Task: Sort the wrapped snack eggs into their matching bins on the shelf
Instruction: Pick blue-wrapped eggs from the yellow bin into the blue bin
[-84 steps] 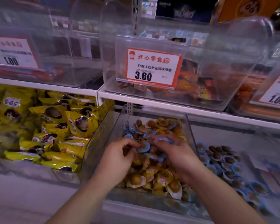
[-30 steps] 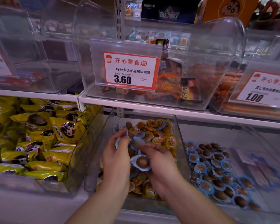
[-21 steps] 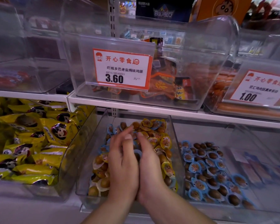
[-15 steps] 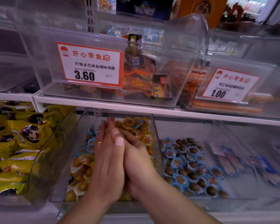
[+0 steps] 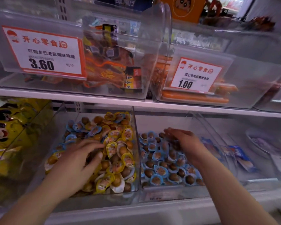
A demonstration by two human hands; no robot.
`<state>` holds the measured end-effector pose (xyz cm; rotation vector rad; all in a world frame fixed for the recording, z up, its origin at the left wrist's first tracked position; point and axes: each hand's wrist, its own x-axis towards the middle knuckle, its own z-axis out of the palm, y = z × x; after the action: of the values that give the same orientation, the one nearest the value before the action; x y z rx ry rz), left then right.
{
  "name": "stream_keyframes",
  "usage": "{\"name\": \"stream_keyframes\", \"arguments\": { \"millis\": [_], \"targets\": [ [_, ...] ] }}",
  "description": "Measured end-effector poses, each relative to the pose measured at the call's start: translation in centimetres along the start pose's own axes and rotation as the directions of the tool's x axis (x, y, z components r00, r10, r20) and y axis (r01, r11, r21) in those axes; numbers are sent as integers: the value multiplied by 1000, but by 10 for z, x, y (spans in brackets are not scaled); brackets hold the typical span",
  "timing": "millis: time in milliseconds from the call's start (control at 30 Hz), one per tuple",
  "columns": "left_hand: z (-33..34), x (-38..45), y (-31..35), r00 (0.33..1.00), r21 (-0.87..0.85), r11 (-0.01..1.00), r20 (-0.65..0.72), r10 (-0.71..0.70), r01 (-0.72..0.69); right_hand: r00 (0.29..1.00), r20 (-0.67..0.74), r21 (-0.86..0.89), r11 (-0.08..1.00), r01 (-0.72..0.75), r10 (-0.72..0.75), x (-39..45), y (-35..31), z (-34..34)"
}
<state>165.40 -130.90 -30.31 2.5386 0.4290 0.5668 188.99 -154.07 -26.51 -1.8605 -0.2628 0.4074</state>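
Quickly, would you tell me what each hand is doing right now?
Left hand: open, fingers resting on the mixed egg pile.
Right hand: blurred over the blue-wrapped eggs; grip cannot be told.

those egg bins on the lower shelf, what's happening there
A person is sorting wrapped snack eggs by wrapper colour. The left hand digs into the clear plastic bin of mixed yellow and blue eggs. The right hand hovers over the neighbouring clear bin of blue-wrapped eggs; motion blur hides its grip.
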Motion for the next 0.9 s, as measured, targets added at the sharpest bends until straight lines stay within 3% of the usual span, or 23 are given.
{"name": "stream_keyframes", "arguments": {
  "millis": [67, 133, 233, 300, 367, 433, 533, 633, 733, 800, 900],
  "targets": [
    [-1, -4, -4, 997, 75, 997, 75, -1, -5, 995, -88, -110, 992, -60, 50, 16, 13, -20],
    [-5, -5, -6, 994, 93, 996, 111, -21, 11, 991, -129, -71, 997, -45, 35, 26, 13, -28],
    [-11, -5, -13, 990, 92, 994, 121, -72, 61, 999, -44, -10, 999, -32, 32, 34, 7, -22],
    [-16, -5, -16, 986, 78, 992, 125, -110, 101, 1000, 24, -69, 997, -16, 18, 34, 7, -11],
    [-21, -7, -19, 982, 54, 989, 128, -141, 135, 996, -25, -153, 985, 84, -89, 31, 7, 0],
    [-25, -10, -22, 984, 71, 988, 105, -145, 138, 947, -152, -226, 943, 245, -283, 23, 4, 11],
    [-30, -14, -26, 990, 111, 985, 29, -138, 134, 855, -143, -215, 859, 465, -498, 0, -11, 41],
    [-30, -18, -27, 992, 157, 979, 3, -129, 127, 696, 11, -261, 670, 695, -718, -39, -31, 82],
    [-30, -20, -25, 992, 161, 979, -38, -120, 124, 539, 410, -340, 425, 839, -736, -66, -36, 126],
    [-31, -21, -25, 996, 152, 985, -39, -79, 84, 520, 596, -395, 341, 853, -611, -69, -30, 150],
    [-34, -22, -23, 996, 234, 971, 74, -59, 40, 611, 652, -566, 249, 786, -449, -56, -21, 172]
  ]
}}
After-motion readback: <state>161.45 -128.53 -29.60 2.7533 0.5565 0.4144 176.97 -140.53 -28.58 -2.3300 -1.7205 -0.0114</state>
